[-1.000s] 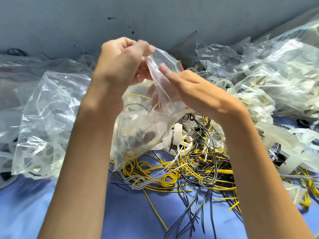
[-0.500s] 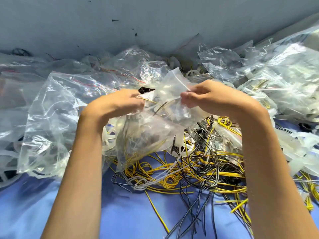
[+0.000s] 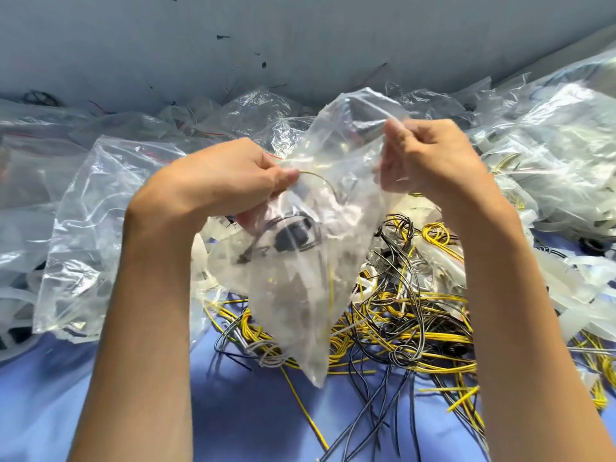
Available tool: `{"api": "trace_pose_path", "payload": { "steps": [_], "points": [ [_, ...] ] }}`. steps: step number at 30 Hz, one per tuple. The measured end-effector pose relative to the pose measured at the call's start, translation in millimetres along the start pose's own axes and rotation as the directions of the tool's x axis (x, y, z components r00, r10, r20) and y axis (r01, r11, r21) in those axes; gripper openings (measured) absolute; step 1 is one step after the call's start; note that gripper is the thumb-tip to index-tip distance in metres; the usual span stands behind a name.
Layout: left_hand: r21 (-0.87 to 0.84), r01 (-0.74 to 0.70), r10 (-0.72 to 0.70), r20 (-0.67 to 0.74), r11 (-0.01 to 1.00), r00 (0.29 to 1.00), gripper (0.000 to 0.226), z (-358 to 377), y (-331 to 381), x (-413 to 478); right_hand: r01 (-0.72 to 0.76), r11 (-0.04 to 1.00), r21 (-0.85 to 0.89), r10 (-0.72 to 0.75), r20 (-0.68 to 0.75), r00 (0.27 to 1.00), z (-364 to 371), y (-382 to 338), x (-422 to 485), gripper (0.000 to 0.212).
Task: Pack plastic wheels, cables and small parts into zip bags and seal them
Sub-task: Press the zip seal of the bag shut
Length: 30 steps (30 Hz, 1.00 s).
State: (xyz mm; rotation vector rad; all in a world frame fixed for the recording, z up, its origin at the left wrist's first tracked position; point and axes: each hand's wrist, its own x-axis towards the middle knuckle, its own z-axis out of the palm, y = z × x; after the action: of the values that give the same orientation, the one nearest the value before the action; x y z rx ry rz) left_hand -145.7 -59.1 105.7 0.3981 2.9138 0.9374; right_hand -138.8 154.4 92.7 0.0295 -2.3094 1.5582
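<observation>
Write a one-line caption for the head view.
Part-filled zip bag pinched between left hand and right hand above tangled yellow and black cables.

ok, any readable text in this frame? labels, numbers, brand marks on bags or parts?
None readable.
Zip bag, gripped by the left hand and right hand: clear plastic, no print shows.
Other bags: a red seal line only, no lettering.
Cables: no markings visible.
Wall: dark specks, not writing.
</observation>
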Motion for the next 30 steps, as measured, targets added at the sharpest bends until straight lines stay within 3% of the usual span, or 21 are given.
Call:
{"api": "trace_pose_path", "payload": {
  "steps": [3,5,9,14,18,21,26,30],
  "points": [
    [-0.1,0.005,0.003,0.082,0.995,0.997,0.044,0.3,5.1,-3.7,0.014,1.0,-0.027,-0.014,-0.005,1.0,-6.5,3.2,-0.4,0.037],
    [-0.073,0.02,-0.007,0.176,0.997,0.984,0.041,2.8,1.9,-3.7,0.008,0.996,-0.084,-0.003,0.053,0.999,-9.8,6.6,-1.5,0.03],
    [-0.008,0.026,-0.023,0.245,1.0,0.969,0.063,6.1,-4.0,-3.6,0.018,0.989,-0.146,-0.005,0.085,0.996,-10.7,9.2,-2.0,0.026],
    [-0.019,-0.098,0.1,0.246,0.995,0.964,0.066,8.0,0.5,-3.6,0.053,0.979,-0.198,-0.039,0.076,0.996,-7.9,7.2,-1.4,0.036],
    [-0.048,-0.158,0.165,0.217,0.986,0.962,0.038,14.8,3.7,-0.8,0.072,0.965,-0.252,-0.056,0.07,0.996,-7.0,5.7,-1.7,0.04],
    [-0.075,-0.163,0.175,0.191,0.984,0.966,0.03,16.6,3.3,2.3,0.08,0.962,-0.259,-0.07,0.05,0.996,-4.9,2.9,-2.4,0.043],
    [-0.096,-0.114,0.128,0.157,0.989,0.979,0.035,18.5,0.2,3.1,0.041,0.986,-0.161,-0.047,-0.035,0.998,-1.6,-7.6,-3.1,0.056],
    [-0.078,-0.102,0.111,0.129,0.992,0.985,0.037,17.2,-1.6,4.2,0.09,0.978,-0.188,-0.099,-0.035,0.995,2.4,-14.2,-9.0,0.066]
  ]
}}
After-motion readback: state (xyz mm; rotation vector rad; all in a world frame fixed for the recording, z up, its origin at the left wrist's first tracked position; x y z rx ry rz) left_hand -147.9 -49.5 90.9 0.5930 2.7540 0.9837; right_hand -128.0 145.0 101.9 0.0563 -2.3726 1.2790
